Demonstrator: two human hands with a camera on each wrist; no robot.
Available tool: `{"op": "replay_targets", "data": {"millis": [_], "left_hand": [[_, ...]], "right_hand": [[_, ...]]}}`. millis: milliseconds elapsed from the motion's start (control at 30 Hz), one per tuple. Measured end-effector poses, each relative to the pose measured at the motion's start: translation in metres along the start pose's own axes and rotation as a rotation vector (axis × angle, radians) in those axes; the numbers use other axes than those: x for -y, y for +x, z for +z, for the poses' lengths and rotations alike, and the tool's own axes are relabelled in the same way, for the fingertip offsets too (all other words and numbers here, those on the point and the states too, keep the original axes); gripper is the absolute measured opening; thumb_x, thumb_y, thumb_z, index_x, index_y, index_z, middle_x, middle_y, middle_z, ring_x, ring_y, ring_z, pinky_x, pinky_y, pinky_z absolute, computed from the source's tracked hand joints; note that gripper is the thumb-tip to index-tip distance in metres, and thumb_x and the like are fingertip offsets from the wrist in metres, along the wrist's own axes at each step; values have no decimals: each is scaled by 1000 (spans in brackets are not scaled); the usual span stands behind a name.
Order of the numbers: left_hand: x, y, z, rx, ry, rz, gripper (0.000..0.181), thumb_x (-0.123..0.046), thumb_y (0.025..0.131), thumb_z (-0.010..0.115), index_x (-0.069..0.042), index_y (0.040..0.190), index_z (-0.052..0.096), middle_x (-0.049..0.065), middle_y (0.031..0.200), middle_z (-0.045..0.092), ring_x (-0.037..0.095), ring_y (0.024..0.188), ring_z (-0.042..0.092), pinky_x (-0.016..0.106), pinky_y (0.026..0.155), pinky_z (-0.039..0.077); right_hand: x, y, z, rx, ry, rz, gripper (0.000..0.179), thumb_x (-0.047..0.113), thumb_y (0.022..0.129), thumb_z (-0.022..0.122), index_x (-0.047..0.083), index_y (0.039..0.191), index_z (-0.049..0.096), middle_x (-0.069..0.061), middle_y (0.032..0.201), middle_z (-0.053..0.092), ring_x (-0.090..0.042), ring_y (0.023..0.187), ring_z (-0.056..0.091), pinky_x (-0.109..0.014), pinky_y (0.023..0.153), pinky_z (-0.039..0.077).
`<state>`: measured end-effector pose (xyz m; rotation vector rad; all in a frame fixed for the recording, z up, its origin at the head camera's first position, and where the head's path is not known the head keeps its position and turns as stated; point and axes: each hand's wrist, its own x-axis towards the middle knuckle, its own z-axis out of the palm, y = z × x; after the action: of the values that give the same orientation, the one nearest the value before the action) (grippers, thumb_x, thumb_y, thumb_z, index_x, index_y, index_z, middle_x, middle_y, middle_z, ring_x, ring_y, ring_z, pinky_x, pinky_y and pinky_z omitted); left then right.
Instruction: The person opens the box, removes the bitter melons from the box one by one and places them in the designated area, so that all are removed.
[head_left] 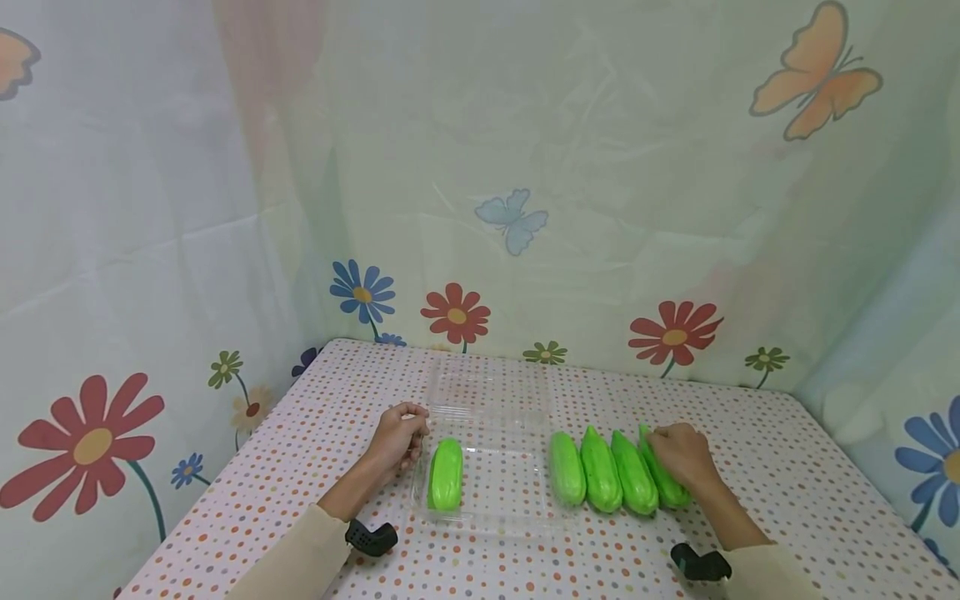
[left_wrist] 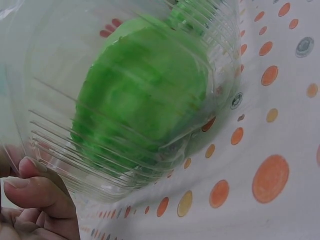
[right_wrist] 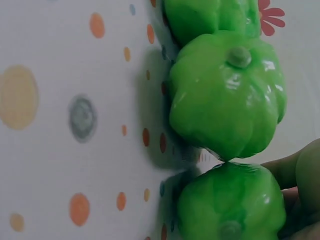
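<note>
A clear plastic clamshell box [head_left: 487, 521] lies with its lid [head_left: 487, 387] folded back. Inside, along the left wall, is one glossy green ridged vegetable [head_left: 447, 475], shaped like a plump cucumber. My left hand [head_left: 397, 437] pinches the box's left edge near the hinge; in the left wrist view the thumb and a finger [left_wrist: 40, 195] meet at the ribbed rim. Right of the box several similar vegetables [head_left: 602, 471] lie side by side. My right hand [head_left: 684, 454] grips the rightmost vegetable [head_left: 663, 479]; in the right wrist view its fingers are partly hidden behind that vegetable [right_wrist: 232, 200].
The tabletop [head_left: 337, 467] has a dotted cover and meets a printed flower-and-butterfly curtain [head_left: 600, 250] at the back and sides. The leftmost vegetable of the row [head_left: 567, 471] lies close against the box's right wall. Each wrist wears a black device [head_left: 371, 537].
</note>
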<state>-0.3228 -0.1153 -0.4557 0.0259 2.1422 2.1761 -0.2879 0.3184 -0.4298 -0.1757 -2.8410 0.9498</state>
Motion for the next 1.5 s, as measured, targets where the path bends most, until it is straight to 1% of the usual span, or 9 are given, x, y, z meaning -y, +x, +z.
{"op": "replay_targets", "data": {"millis": [33, 133, 200, 267, 433, 667, 1000, 1300, 1500], "left_hand": [[0, 0, 0, 3, 0, -2, 32, -1, 87, 55, 4, 119, 54, 0, 54, 46, 10, 40, 39, 24, 33, 28], [0, 0, -1, 11, 0, -6, 32, 0, 88, 54, 4, 120, 54, 0, 54, 46, 10, 40, 39, 24, 33, 28], [0, 0, -1, 12, 2, -7, 32, 0, 88, 53, 4, 120, 54, 0, 55, 46, 10, 40, 39, 24, 33, 28], [0, 0, -1, 10, 6, -8, 32, 0, 88, 53, 4, 120, 54, 0, 56, 47, 9, 40, 39, 23, 33, 28], [-1, 0, -1, 5, 9, -9, 34, -1, 88, 53, 5, 121, 54, 0, 58, 48, 9, 41, 40, 22, 34, 29], [0, 0, -1, 5, 8, -8, 32, 0, 89, 53, 4, 121, 54, -1, 56, 47, 9, 40, 39, 22, 33, 29], [0, 0, 2, -17, 27, 3, 32, -3, 89, 55, 2, 121, 54, -1, 56, 46, 10, 40, 39, 23, 33, 29], [-3, -1, 1, -12, 21, -14, 33, -2, 89, 54, 3, 121, 54, -1, 56, 47, 9, 41, 40, 23, 33, 29], [-2, 0, 0, -5, 18, -18, 34, -1, 88, 54, 4, 121, 54, -1, 56, 47, 9, 41, 40, 23, 34, 29]], "right_hand": [[0, 0, 0, -1, -2, 2, 37, 20, 99, 47, -3, 75, 64, -8, 67, 53, -16, 56, 47, -29, 50, 42], [2, -1, 0, -7, -29, 21, 41, 22, 100, 48, -12, 101, 71, -28, 90, 66, -29, 70, 61, -36, 58, 51], [3, -2, -1, -7, -52, 38, 49, 24, 101, 47, -18, 120, 63, -37, 114, 63, -42, 91, 65, -44, 70, 56], [5, -2, -2, -10, -74, 51, 52, 23, 100, 46, -21, 125, 58, -39, 127, 57, -45, 102, 64, -47, 76, 56], [6, -3, -4, -9, -88, 61, 47, 20, 98, 50, -20, 118, 62, -37, 112, 64, -33, 85, 65, -37, 63, 55], [5, -4, -6, -28, -104, 35, 43, 21, 96, 58, -19, 108, 65, -32, 99, 66, -31, 79, 64, -36, 58, 52], [1, -4, 0, -135, -164, -37, 42, 22, 89, 69, -17, 102, 64, -32, 95, 66, -43, 83, 64, -54, 71, 49], [-2, -7, 1, -179, -177, -76, 44, 26, 90, 69, -15, 103, 63, -24, 85, 65, -33, 74, 62, -44, 61, 49], [0, -8, 2, -191, -160, -81, 47, 29, 92, 67, -15, 106, 63, -27, 91, 65, -37, 78, 62, -49, 66, 49]]}}
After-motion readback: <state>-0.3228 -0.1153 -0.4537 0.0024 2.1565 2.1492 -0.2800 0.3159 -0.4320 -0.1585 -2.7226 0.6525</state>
